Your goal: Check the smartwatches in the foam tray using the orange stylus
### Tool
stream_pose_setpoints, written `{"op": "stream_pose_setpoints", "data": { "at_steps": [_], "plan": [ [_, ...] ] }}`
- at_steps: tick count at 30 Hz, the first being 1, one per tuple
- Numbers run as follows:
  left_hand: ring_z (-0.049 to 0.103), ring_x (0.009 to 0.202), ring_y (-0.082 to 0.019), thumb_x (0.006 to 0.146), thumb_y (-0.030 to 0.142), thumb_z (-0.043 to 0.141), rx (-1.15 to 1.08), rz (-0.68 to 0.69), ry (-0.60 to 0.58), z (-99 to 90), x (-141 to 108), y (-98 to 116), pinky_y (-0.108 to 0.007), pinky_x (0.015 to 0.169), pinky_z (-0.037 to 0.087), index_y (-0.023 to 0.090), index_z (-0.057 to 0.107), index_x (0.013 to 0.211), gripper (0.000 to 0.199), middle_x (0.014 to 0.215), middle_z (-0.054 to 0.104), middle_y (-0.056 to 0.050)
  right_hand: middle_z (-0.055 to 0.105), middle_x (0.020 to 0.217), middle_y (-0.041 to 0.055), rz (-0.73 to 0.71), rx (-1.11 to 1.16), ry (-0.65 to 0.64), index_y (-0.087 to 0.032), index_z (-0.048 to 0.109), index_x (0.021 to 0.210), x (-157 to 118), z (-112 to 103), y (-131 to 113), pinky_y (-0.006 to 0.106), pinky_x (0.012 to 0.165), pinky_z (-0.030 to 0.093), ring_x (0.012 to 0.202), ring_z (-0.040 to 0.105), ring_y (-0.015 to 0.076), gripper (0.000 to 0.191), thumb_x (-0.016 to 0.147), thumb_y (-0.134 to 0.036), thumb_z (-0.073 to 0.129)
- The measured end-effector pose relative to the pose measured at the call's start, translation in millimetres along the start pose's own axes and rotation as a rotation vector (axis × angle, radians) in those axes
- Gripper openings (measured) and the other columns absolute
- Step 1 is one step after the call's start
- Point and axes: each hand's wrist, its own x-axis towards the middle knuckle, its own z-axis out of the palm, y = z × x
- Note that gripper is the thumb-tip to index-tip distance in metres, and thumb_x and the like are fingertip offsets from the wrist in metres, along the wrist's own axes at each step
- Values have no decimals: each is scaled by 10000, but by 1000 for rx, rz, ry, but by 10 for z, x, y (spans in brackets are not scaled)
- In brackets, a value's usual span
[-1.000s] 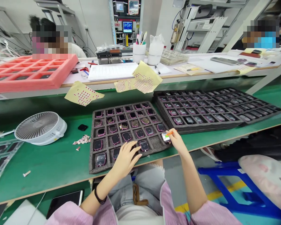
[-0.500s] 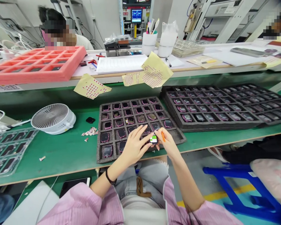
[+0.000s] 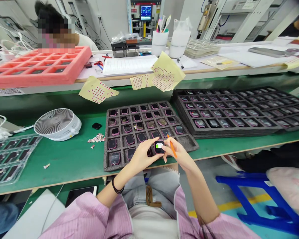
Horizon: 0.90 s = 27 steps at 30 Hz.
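A small square watch (image 3: 159, 146) with a lit green-and-white screen is held above the front of a dark foam tray (image 3: 153, 161). My left hand (image 3: 144, 153) grips it by its edges, thumb and fingers on opposite sides. My right hand (image 3: 177, 153) has an orange stick-like tool (image 3: 172, 146) tucked between its fingers, and its fingertips touch the right side of the watch. Several pink-rimmed watch units (image 3: 115, 158) fill compartments of the tray beneath. My fingers cover some of the front compartments.
Stacked foam trays (image 3: 229, 131) of watch units stand to the right. At left are a white fan (image 3: 58, 123), paper scraps (image 3: 96, 139), a black watch piece (image 3: 96, 126) and a clear plastic tray (image 3: 13, 159). A pink foam tray (image 3: 72, 78) rests on the shelf; a person sits behind it.
My left hand has closed from spread fingers to a hold on the watch's edges. The watch has shifted slightly left and its face is more visible. The orange tool shows more fully.
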Motion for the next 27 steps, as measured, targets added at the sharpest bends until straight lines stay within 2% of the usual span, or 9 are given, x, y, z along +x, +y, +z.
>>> {"op": "stream_pose_setpoints", "data": {
  "at_steps": [9, 14, 17, 19, 22, 24, 27],
  "plan": [
    [586, 1160, -256, 813, 325, 686, 5, 10, 9, -3, -4, 17, -461, 1041, 416, 227, 490, 1331, 562, 1274, 616, -115, 483, 675, -104, -46, -3, 76, -220, 341, 699, 18, 63, 26, 204, 366, 420, 375, 514, 52, 459, 694, -375, 773],
    [620, 1094, -249, 784, 287, 708, 3, 14, 16, -15, 9, 32, -417, 973, 466, 226, 536, 1275, 525, 1207, 652, -99, 506, 688, -71, -46, 40, 79, -221, 375, 709, -18, 74, 23, 221, 407, 466, 475, 553, 83, 400, 767, -444, 701],
    [630, 1057, -242, 746, 253, 731, -43, -27, 59, -28, 6, 59, -407, 954, 479, 216, 575, 1206, 487, 1160, 671, -88, 524, 663, -62, -46, 80, 61, -218, 404, 721, -45, 83, 15, 236, 445, 495, 498, 550, 94, 359, 806, -450, 665],
    [635, 1036, -230, 719, 245, 752, -152, -70, 121, -54, 7, 75, -393, 948, 488, 200, 587, 1163, 475, 1146, 670, -89, 584, 705, -33, -65, 129, 45, -217, 425, 732, -62, 86, 0, 254, 462, 511, 550, 583, 119, 330, 829, -449, 639],
    [647, 979, -202, 667, 280, 795, -474, -151, 214, -129, 16, 74, -335, 872, 528, 178, 576, 1123, 516, 1121, 659, -88, 674, 861, 29, -115, 170, 53, -214, 440, 743, -86, 84, -36, 273, 493, 523, 663, 652, 162, 293, 862, -426, 603],
    [656, 849, -167, 626, 331, 818, -722, -218, 229, -192, 22, 60, -267, 705, 548, 180, 559, 1129, 585, 1051, 661, -74, 700, 899, 50, -145, 156, 79, -213, 441, 745, -97, 80, -54, 276, 517, 521, 697, 679, 180, 272, 879, -403, 583],
    [592, 626, -103, 584, 400, 827, -990, -290, 185, -268, 25, 55, -185, 463, 444, 196, 527, 1178, 697, 912, 654, -43, 723, 904, 67, -166, 135, 113, -213, 443, 743, -94, 79, -48, 274, 519, 508, 693, 692, 191, 265, 881, -400, 573]
  ]
}}
